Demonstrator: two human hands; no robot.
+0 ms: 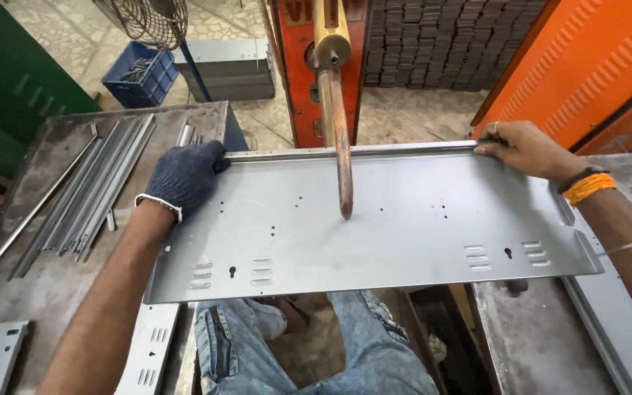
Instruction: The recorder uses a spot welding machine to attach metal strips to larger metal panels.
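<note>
Hands, gloved left point(184, 175) and bare right point(521, 148), fingers grasping sheet-metal panel point(374, 234) ends.

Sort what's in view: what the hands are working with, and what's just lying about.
In use: metal panel, strip along its far edge, copper rod, left hand, right hand.
Lying about: strips on the table, blue crate, grey box.

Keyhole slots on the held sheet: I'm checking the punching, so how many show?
2. One keyhole slot sits near the sheet's left front corner between louvre groups; the other keyhole slot sits near the right front corner. The gloved left hand may hide more.
</note>
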